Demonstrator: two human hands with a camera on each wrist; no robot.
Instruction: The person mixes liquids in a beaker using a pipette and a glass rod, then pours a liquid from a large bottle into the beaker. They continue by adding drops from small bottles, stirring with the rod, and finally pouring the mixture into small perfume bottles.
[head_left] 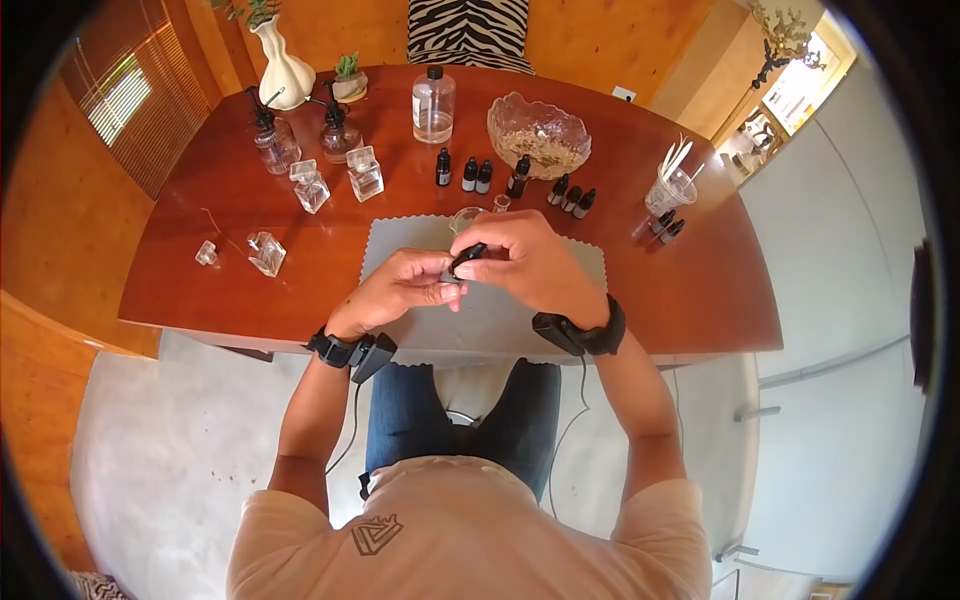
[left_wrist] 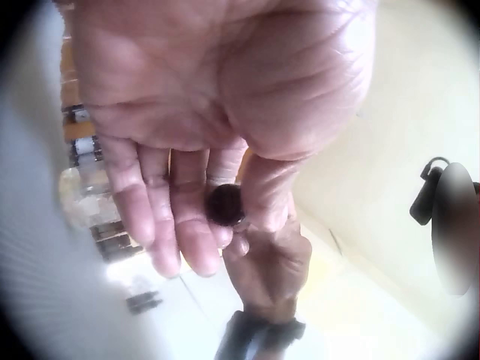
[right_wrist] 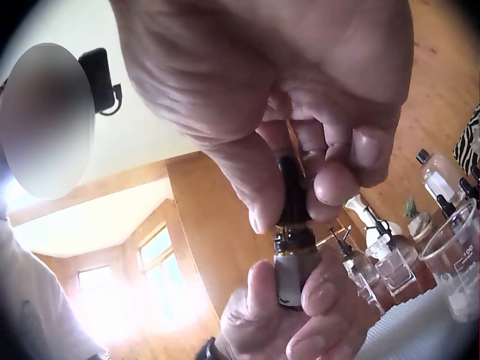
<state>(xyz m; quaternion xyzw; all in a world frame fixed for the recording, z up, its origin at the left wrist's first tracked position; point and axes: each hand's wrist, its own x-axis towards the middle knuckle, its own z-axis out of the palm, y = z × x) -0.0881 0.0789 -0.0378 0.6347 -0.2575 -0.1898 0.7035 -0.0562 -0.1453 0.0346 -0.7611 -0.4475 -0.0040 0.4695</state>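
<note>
Wood walls (head_left: 60, 220) around a pale floor (head_left: 170, 430). On top of that floor, a shiny red-brown table (head_left: 690, 290). At its near side, a person in a pale shirt (head_left: 470, 540) with a dark, pointy logo (head_left: 375, 536) on the chest, and blue jeans (head_left: 405, 420) below. Behind the table, a zebra-striped cloth (head_left: 468, 45). By the near edge, a gray mat (head_left: 520, 330) with wavy sides.

Far left, a white vase (head_left: 285, 70) beside a tiny plant (head_left: 347, 66). Farther right, a clear bowl (head_left: 505, 120) with a wavy rim. Near the bowl, a tall bottle (head_left: 433, 115) with a black top and a white label, print too small to read.

Over the mat, close together, both hands. Right hand (head_left: 525, 258): narrow pinch on the black cap (right_wrist: 294, 199) of a little bottle (right_wrist: 298, 277). Left hand (head_left: 405, 285): narrow grip around that little bottle, lower down, at its gray label. Almost straight up, with amber glass under the cap. Cannot tell, cap loose or tight.

By the mat's back edge, a beaker (right_wrist: 454, 289) with "100" on it; lower number too blurry. To the right, a cup (head_left: 668, 195) of white sticks. Across the middle, small dark droppers (head_left: 476, 177), gray labels too tiny to read.
</note>
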